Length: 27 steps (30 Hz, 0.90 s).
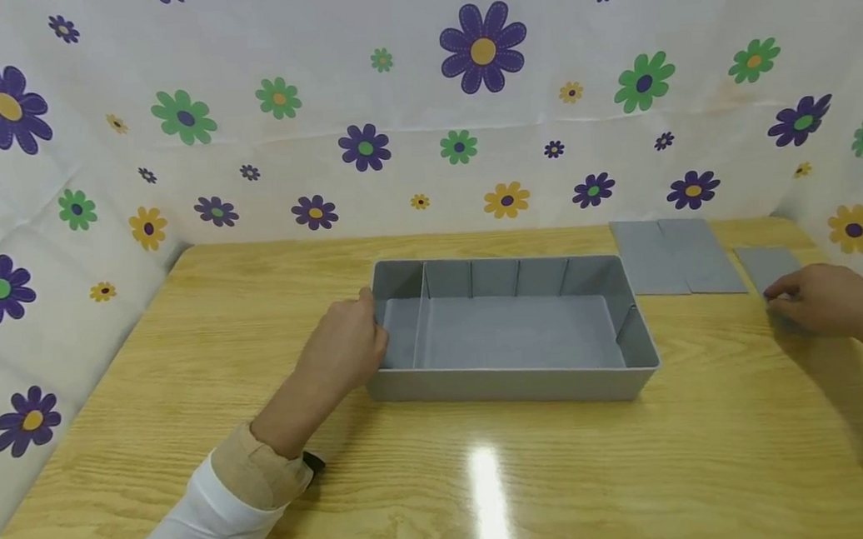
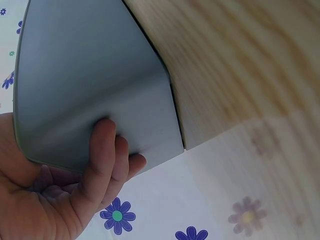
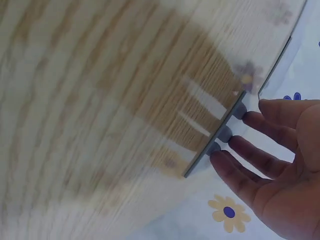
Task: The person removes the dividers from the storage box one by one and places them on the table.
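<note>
A grey rectangular tray stands on the wooden table, with a thin divider upright across its left part and slots along its back wall. At the tray's left end, my left hand grips the wall over the rim. The left wrist view shows its fingers against the outside of that end wall. Far to the right, my right hand touches a small flat grey panel with its fingertips. In the right wrist view, slightly bent fingers meet the panel's thin edge.
Two larger grey panels lie side by side on the table, behind and right of the tray. The wooden table is glossy and reflects light. A white flowered cloth hangs behind and at both sides.
</note>
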{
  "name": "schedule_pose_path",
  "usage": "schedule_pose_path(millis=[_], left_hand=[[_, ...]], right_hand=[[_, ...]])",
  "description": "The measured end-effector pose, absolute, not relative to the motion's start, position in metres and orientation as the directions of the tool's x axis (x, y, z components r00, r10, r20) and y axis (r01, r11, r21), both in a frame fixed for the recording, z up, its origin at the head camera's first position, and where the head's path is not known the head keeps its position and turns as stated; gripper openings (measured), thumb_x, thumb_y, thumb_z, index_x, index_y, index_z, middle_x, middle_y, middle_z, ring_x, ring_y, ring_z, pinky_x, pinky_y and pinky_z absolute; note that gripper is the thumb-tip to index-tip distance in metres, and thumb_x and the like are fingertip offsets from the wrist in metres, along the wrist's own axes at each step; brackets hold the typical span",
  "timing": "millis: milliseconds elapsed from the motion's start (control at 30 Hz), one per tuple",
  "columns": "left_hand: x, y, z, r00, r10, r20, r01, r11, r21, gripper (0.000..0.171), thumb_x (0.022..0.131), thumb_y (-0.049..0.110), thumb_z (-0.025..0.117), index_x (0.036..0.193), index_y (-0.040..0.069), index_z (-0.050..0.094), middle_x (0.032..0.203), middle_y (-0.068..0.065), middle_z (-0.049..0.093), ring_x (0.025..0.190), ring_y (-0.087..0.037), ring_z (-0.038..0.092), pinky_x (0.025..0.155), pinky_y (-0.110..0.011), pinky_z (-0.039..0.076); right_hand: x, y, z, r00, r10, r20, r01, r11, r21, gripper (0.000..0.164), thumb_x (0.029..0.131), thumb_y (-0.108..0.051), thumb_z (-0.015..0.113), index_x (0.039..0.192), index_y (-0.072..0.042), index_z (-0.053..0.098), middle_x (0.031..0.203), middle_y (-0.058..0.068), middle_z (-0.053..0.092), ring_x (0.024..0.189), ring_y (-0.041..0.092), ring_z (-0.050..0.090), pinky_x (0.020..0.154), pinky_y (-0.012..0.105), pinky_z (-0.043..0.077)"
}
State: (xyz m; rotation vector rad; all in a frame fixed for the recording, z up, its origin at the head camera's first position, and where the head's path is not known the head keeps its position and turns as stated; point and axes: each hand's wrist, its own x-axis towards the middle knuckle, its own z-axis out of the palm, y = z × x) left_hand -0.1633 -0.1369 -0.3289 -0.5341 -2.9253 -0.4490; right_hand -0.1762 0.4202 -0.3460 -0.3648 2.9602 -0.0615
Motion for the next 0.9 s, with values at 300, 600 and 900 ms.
schedule_pose_path(millis=[300,600,900], left_hand=[[-0.165,-0.137,-0.332,-0.928,0.328,0.175,0.365,0.894,0.259,0.05,0.08,0.003,0.045,0.124,-0.02,0.04,0.093,-0.029,0.062,0.064,-0.018,0.053,0.048,-0.028,0.046],[-0.167,-0.137,-0.33,-0.926,0.332,0.181,0.37,0.891,0.261,0.05,0.079,0.002,0.044,0.124,-0.02,0.039,0.096,-0.03,0.062,0.068,-0.018,0.054,0.049,-0.029,0.047],[-0.165,-0.138,-0.329,-0.929,0.326,0.172,0.362,0.896,0.257,0.051,0.079,0.003,0.044,0.124,-0.021,0.039,0.088,-0.028,0.062,0.061,-0.018,0.052,0.045,-0.027,0.044]], right_hand=[[-0.189,0.419,-0.348,-0.971,-0.182,-0.154,-0.176,0.983,-0.052,0.038,0.08,-0.004,0.042,0.11,0.008,0.059,0.096,0.032,0.059,0.069,0.027,0.048,0.057,0.038,0.04],[-0.213,0.414,-0.348,-0.974,-0.103,-0.201,-0.093,0.994,-0.059,0.041,0.08,-0.004,0.038,0.116,0.007,0.056,0.108,0.037,0.052,0.079,0.034,0.048,0.071,0.048,0.044],[-0.226,0.407,-0.35,-0.974,-0.048,-0.223,-0.03,0.996,-0.085,0.044,0.076,-0.002,0.043,0.117,0.009,0.053,0.096,0.028,0.054,0.081,0.035,0.045,0.066,0.041,0.04]])
